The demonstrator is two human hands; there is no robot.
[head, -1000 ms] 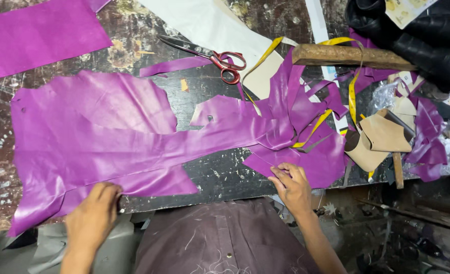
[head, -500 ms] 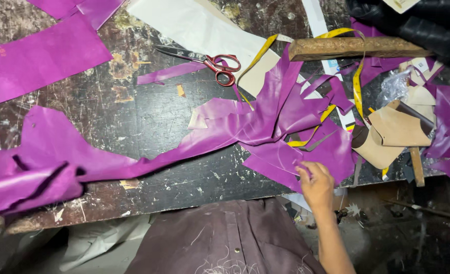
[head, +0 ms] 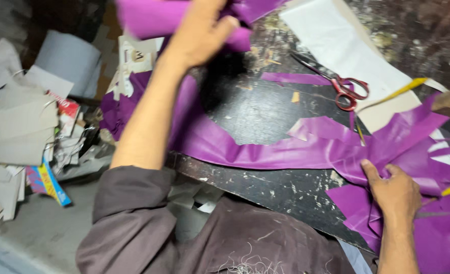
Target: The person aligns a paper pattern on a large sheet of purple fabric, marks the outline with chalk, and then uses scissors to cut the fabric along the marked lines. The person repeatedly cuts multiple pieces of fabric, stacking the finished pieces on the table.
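Note:
A long sheet of purple leather (head: pixel 265 149) lies across the dark, paint-flecked table (head: pixel 265 106). My left hand (head: pixel 199 33) is raised at the top of the view, its fingers closed on a bunched end of the purple leather. My right hand (head: pixel 394 193) rests at the lower right, fingers pressed into the folds of the same purple material near the table's front edge. Red-handled scissors (head: pixel 344 91) lie on the table between my hands, beside a thin purple strip (head: pixel 293 78).
A large white sheet (head: pixel 351 50) lies at the top right, with yellow strips (head: pixel 400 91) by it. To the left, off the table, is a heap of card pieces, paper and packets (head: pixel 27 132) and a white roll (head: pixel 67 58).
The view has swung left. My left hand has lifted the purple leather's left end up over the table. My right hand stays on the purple pieces at the right.

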